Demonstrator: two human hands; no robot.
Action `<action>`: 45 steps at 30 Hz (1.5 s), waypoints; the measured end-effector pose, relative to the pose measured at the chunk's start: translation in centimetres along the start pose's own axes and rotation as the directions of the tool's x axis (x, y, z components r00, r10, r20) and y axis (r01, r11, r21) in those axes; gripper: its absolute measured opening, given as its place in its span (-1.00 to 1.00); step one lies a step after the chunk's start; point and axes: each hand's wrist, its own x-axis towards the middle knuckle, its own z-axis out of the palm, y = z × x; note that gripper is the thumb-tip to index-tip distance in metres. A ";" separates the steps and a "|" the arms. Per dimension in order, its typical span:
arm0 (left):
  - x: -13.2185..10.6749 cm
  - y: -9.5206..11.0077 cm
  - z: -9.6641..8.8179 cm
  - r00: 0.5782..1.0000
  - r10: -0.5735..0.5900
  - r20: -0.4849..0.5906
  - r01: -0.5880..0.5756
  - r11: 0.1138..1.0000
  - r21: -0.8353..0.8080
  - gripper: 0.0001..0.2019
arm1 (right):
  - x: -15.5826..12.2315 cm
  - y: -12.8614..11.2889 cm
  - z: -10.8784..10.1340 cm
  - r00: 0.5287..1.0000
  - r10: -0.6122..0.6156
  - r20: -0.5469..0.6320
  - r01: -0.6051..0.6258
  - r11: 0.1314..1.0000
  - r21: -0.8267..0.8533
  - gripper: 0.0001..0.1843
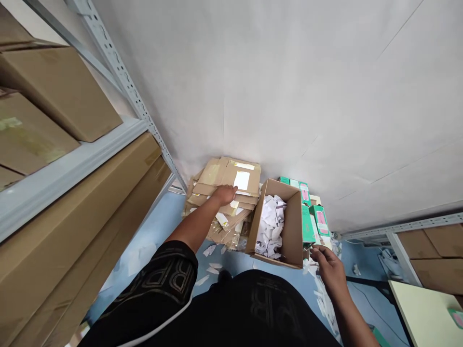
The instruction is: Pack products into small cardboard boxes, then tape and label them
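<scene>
My left hand [224, 194] is closed at the edge of a flattened cardboard box [217, 172], the top one of a leaning stack with white labels and clear tape. Right of the stack stands an open cardboard box [294, 226] holding torn white paper scraps [271, 224]. My right hand [328, 267] is low beside that box's right side, fingertips pinched near the lower end of a green carton [307, 226]. Whatever its fingers hold, if anything, I cannot make out. More green-and-pink cartons [320, 220] are grouped behind, against the wall.
A metal shelf rack [119, 140] with large cardboard boxes [61, 86] rises on the left. White paper strips [323, 301] litter the blue floor [144, 236]. At right are a pale tabletop [423, 308] and another rack with boxes [434, 274]. A pale wall [271, 96] closes the back.
</scene>
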 end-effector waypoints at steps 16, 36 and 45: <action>-8.9 1.2 -15.3 0.565 -0.328 -0.757 -0.160 0.857 -0.491 -0.57 | 1.2 -0.5 3.4 0.945 -0.233 0.228 0.253 0.966 -0.062 -0.52; -7.9 32.6 -16.2 0.916 -0.024 -0.400 -0.400 -0.003 -0.916 -0.42 | 4.6 6.4 -8.2 0.998 -0.061 0.025 0.043 0.888 0.458 -0.31; 0.4 53.1 -10.2 0.908 0.259 -0.329 -0.375 0.155 -0.914 -0.42 | 4.7 18.4 -27.6 0.987 0.092 -0.135 0.040 0.666 0.745 -0.30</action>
